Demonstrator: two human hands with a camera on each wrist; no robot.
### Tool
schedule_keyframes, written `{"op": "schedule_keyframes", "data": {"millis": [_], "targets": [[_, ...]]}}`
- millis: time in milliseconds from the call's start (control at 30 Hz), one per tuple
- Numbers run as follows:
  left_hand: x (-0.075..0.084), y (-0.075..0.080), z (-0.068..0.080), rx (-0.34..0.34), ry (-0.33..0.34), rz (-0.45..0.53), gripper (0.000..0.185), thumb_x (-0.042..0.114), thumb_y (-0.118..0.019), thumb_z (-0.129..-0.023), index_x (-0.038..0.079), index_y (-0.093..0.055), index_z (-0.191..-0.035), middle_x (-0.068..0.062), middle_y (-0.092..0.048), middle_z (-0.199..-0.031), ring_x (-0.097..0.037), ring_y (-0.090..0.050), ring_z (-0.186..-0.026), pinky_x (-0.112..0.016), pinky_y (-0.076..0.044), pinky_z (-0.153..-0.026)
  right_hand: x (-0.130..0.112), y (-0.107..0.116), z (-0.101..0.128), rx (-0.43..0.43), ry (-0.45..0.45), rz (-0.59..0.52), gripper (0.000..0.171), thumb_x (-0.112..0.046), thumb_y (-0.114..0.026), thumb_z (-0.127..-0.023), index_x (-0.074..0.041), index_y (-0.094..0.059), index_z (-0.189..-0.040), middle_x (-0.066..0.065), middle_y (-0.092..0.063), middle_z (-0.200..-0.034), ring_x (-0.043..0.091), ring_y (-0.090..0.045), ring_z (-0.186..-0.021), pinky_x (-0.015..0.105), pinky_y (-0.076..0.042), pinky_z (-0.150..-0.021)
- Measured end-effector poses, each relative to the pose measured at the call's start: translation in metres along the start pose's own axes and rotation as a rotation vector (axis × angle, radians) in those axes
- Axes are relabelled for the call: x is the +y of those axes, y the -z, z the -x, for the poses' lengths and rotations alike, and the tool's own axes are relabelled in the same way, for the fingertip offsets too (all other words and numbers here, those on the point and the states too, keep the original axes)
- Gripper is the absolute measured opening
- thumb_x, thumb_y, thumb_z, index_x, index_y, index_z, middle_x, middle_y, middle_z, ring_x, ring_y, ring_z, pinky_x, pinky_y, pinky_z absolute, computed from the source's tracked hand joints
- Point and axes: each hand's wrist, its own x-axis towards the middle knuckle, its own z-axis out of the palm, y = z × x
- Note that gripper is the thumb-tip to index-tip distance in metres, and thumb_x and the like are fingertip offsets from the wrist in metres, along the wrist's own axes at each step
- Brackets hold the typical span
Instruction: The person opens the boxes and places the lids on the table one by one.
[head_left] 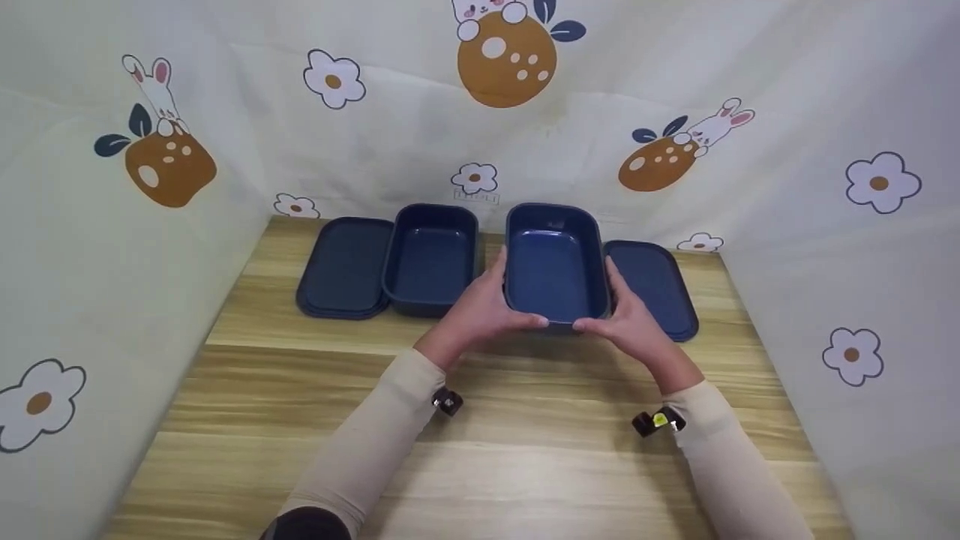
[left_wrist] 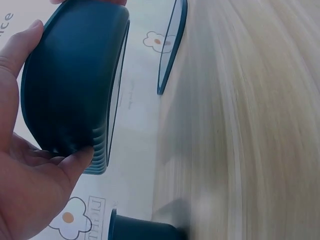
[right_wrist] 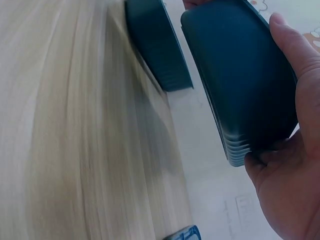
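Both hands hold one dark blue rectangular food container [head_left: 555, 274], its hollow side up, raised off the wooden table in the wrist views. My left hand [head_left: 481, 309] grips its left side, the thumb along the near rim. On the opposite side, my right hand [head_left: 634, 324] grips it the same way, its thumb tip close to the left one. In the left wrist view the held container [left_wrist: 75, 75] shows its smooth outer wall and a ribbed corner under the fingers. A second matching container [head_left: 433, 262] stands on the table just left of the left hand.
One dark blue lid [head_left: 349, 266] lies left of the standing container, touching its side in the head view. Another lid [head_left: 652, 289] lies beside the right hand. A printed cloth [head_left: 405, 135] with rabbits and flowers walls the back and sides of the table [head_left: 525, 465].
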Motion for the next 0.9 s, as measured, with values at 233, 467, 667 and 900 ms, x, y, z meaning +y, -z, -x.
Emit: {"op": "schedule_keyframes", "data": {"millis": [233,467,667,900], "targets": [[0.001,-0.008,-0.007,0.016,-0.032,0.035,0.154,0.055,-0.104,-0.070,0.013,-0.004,-0.179,-0.022,-0.031,-0.178,-0.034,-0.040,-0.158,-0.051,-0.035,-0.128,0.005,0.010,-0.004,-0.002,0.018,-0.002,0.133,-0.028,-0.099,-0.086,-0.013,-0.005,-0.179,0.015,-0.014,-0.184,0.033,-0.022,-0.165,0.057,-0.021,-0.133],[0.004,-0.014,-0.014,0.022,-0.055,0.047,0.151,0.053,-0.103,-0.072,0.014,-0.003,-0.179,-0.018,-0.033,-0.178,-0.030,-0.043,-0.155,-0.049,-0.037,-0.127,0.008,0.019,-0.006,-0.001,0.000,0.020,0.135,-0.037,-0.098,-0.086,-0.012,-0.004,-0.179,0.015,-0.015,-0.184,0.033,-0.024,-0.165,0.056,-0.025,-0.131],[0.010,-0.019,-0.020,0.025,-0.042,0.019,0.152,0.061,-0.101,-0.072,0.014,-0.005,-0.179,-0.017,-0.029,-0.180,-0.032,-0.038,-0.160,-0.050,-0.035,-0.128,0.014,0.026,-0.007,0.013,-0.016,0.008,0.130,-0.032,-0.096,-0.089,-0.013,-0.004,-0.179,0.018,-0.022,-0.182,0.034,-0.030,-0.162,0.057,-0.028,-0.130],[0.012,-0.024,-0.027,0.036,-0.048,-0.010,0.152,0.066,-0.099,-0.072,0.016,-0.005,-0.179,-0.016,-0.033,-0.178,-0.029,-0.046,-0.153,-0.048,-0.041,-0.124,0.016,0.033,-0.008,0.030,-0.001,-0.028,0.127,-0.028,-0.096,-0.089,-0.012,-0.008,-0.179,0.016,-0.029,-0.180,0.032,-0.034,-0.158,0.056,-0.025,-0.131]]}}
